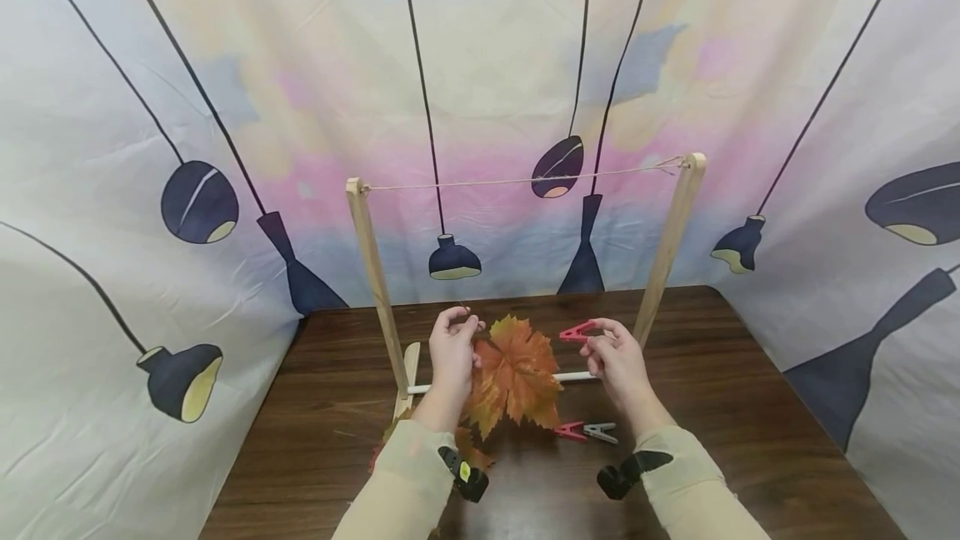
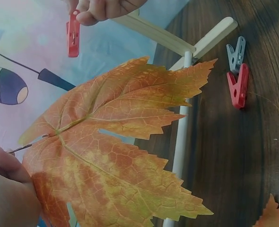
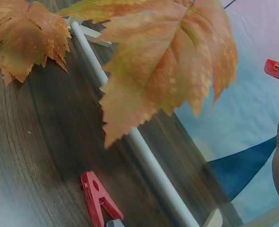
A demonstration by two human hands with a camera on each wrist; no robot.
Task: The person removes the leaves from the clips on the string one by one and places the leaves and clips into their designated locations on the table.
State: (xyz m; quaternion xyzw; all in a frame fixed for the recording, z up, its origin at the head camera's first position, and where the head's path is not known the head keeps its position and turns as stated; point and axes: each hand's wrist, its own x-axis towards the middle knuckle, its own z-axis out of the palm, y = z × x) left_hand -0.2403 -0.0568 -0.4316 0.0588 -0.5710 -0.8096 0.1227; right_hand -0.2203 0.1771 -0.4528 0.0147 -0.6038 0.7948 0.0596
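Note:
My left hand (image 1: 452, 357) pinches the thin stem of an orange and yellow maple leaf (image 1: 517, 369), which hangs upright with its lobes pointing down. In the left wrist view, the stem (image 2: 23, 148) runs to the thumb and fingertips. To the right of the leaf, my right hand (image 1: 619, 363) holds a red clothespin (image 1: 577, 332) between thumb and fingers, its nose pointing left. The clothespin and the leaf are apart. Above both hands a string (image 1: 480, 183) stretches between two wooden posts, with nothing hanging on it.
A left post (image 1: 377, 282), a right post (image 1: 670, 248) and a white rod (image 1: 573, 376) form the frame on the brown table (image 1: 720, 423). Another red clothespin (image 1: 570, 432) and a grey one (image 1: 602, 433) lie in front. More leaves (image 3: 28, 40) lie at the left.

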